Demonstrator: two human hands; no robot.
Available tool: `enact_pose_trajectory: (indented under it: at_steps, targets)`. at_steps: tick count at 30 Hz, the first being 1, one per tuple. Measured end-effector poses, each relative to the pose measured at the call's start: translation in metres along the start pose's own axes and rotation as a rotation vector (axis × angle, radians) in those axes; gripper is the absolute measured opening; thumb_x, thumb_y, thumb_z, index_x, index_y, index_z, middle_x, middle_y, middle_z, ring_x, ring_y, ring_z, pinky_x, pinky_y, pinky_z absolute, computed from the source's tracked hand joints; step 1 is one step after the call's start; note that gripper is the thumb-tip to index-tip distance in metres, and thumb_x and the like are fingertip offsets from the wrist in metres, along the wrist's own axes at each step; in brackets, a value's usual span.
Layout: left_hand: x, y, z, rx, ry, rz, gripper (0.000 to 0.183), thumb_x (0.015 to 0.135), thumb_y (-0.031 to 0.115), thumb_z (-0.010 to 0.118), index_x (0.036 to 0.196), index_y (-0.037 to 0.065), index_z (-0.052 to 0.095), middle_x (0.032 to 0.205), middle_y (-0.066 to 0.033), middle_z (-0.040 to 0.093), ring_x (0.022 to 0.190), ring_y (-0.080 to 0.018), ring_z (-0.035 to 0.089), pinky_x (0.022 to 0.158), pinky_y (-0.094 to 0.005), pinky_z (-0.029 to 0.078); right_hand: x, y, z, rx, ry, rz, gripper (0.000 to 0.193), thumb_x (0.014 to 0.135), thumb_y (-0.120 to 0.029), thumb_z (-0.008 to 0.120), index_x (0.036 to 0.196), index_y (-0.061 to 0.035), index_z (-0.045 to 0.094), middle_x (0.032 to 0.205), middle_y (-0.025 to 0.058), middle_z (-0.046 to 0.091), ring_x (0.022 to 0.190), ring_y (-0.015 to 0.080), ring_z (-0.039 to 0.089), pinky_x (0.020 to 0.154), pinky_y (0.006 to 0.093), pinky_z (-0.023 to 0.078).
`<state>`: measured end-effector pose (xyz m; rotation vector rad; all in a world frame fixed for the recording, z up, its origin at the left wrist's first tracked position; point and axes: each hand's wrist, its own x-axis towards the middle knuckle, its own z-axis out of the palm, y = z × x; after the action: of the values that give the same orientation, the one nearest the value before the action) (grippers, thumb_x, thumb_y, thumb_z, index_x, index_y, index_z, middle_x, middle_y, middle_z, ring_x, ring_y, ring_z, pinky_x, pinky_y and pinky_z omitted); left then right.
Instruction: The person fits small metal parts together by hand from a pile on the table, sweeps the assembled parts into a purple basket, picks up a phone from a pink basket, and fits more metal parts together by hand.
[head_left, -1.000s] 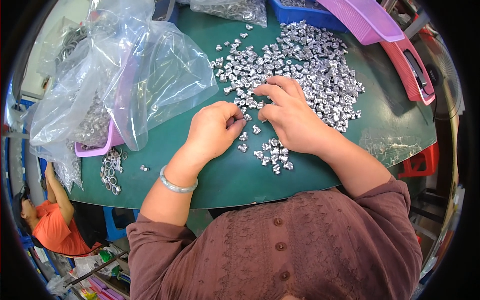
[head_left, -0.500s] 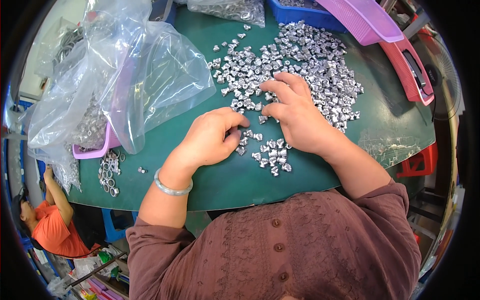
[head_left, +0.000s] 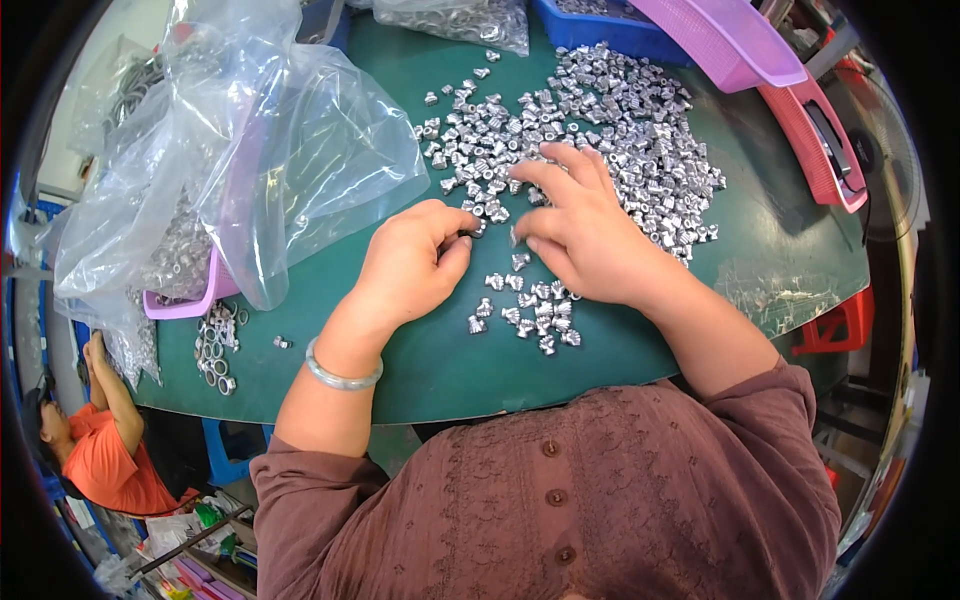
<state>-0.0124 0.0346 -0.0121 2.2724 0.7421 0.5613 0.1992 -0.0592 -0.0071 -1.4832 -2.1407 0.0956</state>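
A large heap of small ribbed silver metal parts (head_left: 650, 140) lies spread over the green table (head_left: 420, 370). My left hand (head_left: 415, 262) is at the heap's near left edge, thumb and index finger closed together at a silver part that shows only partly. My right hand (head_left: 590, 235) reaches over the near side of the heap, palm down with fingers apart. A silver part (head_left: 514, 237) touches its curled index fingertip. Between my hands and my body lies a smaller group of the same parts (head_left: 543, 318), with a few strays (head_left: 478, 324) to its left.
At left, a clear plastic bag (head_left: 320, 150) drapes over a purple basket (head_left: 190, 305). Metal rings (head_left: 212, 355) lie in front. A blue tray (head_left: 600, 30), a purple basket (head_left: 725, 40) and a pink basket (head_left: 815, 140) line the far right. Another person (head_left: 110, 450) is at far left.
My left hand has shifted slightly up and left, and its thumb and index finger have closed. My right fingers have moved slightly left. Loose parts between the hands have moved toward me.
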Motion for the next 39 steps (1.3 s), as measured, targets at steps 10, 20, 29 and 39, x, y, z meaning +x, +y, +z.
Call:
enact_pose_trajectory:
  at_steps: [10,20,29,39]
  targets:
    - [0.0,-0.001,-0.005,-0.03,-0.102,0.072,0.024,0.077,-0.005,0.06,0.094,0.005,0.073,0.077,-0.0072,0.058,0.065,-0.0191,0.056,0.061,-0.0292,0.045,0.009,-0.001,0.008,-0.108,0.081,0.014,0.015,0.078,-0.007,0.063,0.09,-0.0053,0.07,0.134,0.0166,0.048,0.132,0.0426,0.034,0.107,0.0645,0.026]
    - [0.001,-0.003,-0.004,-0.026,0.017,-0.043,0.02,0.079,-0.003,0.057,0.092,0.001,0.071,0.08,-0.0072,0.06,0.064,-0.0135,0.054,0.059,-0.0276,0.045,0.011,-0.002,0.013,-0.153,0.011,0.066,0.025,0.075,0.0,0.06,0.097,-0.0045,0.07,0.135,0.0174,0.047,0.135,0.0434,0.031,0.109,0.0661,0.023]
    - [0.002,-0.008,-0.017,-0.057,-0.124,0.037,0.021,0.078,-0.003,0.055,0.087,0.003,0.073,0.075,-0.0077,0.059,0.066,-0.0163,0.055,0.06,-0.0286,0.044,0.011,-0.002,-0.001,-0.015,-0.13,0.001,0.024,0.072,0.002,0.059,0.09,-0.0084,0.072,0.134,0.0163,0.049,0.137,0.0422,0.031,0.11,0.0655,0.021]
    - [0.006,-0.013,-0.007,-0.018,0.067,-0.104,0.017,0.079,0.005,0.071,0.096,0.001,0.067,0.079,-0.0035,0.056,0.064,-0.01,0.051,0.059,-0.0262,0.044,0.036,0.0,0.018,-0.175,0.055,-0.103,0.008,0.075,-0.01,0.065,0.081,-0.0065,0.07,0.126,0.0162,0.055,0.132,0.0394,0.039,0.108,0.0633,0.026]
